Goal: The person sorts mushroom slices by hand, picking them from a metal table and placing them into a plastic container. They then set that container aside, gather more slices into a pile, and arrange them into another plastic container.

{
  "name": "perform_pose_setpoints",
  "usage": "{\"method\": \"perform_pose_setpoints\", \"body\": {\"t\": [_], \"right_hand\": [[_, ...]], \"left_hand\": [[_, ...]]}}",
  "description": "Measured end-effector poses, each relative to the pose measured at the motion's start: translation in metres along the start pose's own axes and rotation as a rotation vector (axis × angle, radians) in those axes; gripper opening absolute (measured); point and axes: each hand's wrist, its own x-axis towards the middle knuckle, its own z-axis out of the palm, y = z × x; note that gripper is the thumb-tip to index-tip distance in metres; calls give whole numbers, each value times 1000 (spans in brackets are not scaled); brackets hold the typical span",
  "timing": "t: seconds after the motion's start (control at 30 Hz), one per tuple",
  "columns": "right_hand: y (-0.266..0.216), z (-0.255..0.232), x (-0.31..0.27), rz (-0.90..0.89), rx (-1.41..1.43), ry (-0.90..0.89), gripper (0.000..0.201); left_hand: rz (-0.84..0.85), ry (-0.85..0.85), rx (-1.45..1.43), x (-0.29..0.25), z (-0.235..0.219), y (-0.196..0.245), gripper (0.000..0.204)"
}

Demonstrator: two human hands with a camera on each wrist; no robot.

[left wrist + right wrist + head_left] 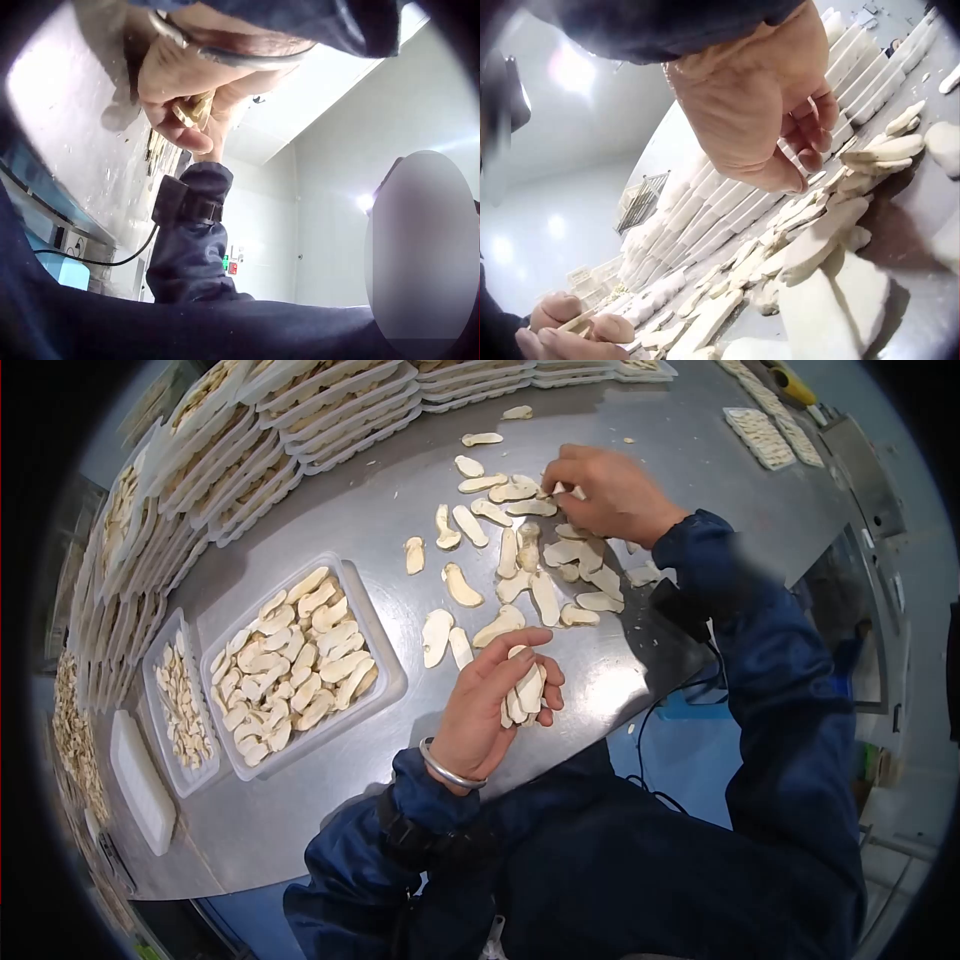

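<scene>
My left hand [490,705] grips a small stack of pale mushroom slices [524,695], thumb lying over the top and fingers curled beneath. In the left wrist view the slices' edges [193,111] peek out between the fingers. Over the far side of the loose mushroom slices [543,598] on the metal table, my right hand [615,490] reaches down with bent fingers. The right wrist view shows its thumb and fingertips [810,160] close above the slices [817,232], with no slice visible between them.
Left of the loose slices stands a plastic tray [385,680] filled with slices, beside a narrower tray [208,768] and a white empty-looking tray [145,790]. Tall stacks of filled trays [340,420] line the table's far left edge. A small filled tray [760,438] lies at far right.
</scene>
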Motion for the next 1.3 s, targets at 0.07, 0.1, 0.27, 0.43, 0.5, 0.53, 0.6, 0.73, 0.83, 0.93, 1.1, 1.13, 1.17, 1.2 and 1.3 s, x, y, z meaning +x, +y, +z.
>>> {"method": "perform_pose_setpoints", "body": {"t": [0.07,0.1,0.27,0.43,0.5,0.53,0.6,0.73,0.83,0.93,1.1,1.13,1.17,1.2,1.3], "right_hand": [[-5,8,1,-68,-28,0,13],[-5,11,2,-62,-61,-9,13],[-7,15,4,-59,-124,-28,14],[-7,14,0,-44,-35,-20,11],[-9,6,-4,36,40,-62,10],[-12,-5,-6,103,85,-97,9],[-18,-23,-14,173,211,-109,9],[-45,-49,-36,86,580,-129,12],[-82,-51,-50,-105,791,-256,10],[-90,-53,-49,-196,756,-248,12],[2,-45,-25,133,37,80,16],[27,-44,-20,189,-199,72,17],[36,-42,-16,186,-201,41,18],[44,-40,-12,181,-204,9,19],[47,-22,1,169,-130,-113,24]], "left_hand": [[0,-6,5,0,-1,0,31],[-3,-3,5,-1,-1,0,31],[-1,7,-12,-2,-1,0,29],[23,26,20,-1,0,0,29],[41,26,17,-1,0,-1,27],[49,26,10,-1,-1,-2,27],[58,16,-18,-1,-4,-3,25],[31,-26,-85,-1,-4,-2,27],[-20,-67,-125,-1,7,4,33],[-27,-171,-133,-1,7,2,38],[-31,-188,-36,-3,3,2,42],[-19,-182,-34,-4,2,2,41],[-7,-176,-31,-4,2,1,41],[7,-169,-30,-3,1,0,41],[11,-139,-23,-3,1,0,43]]}}
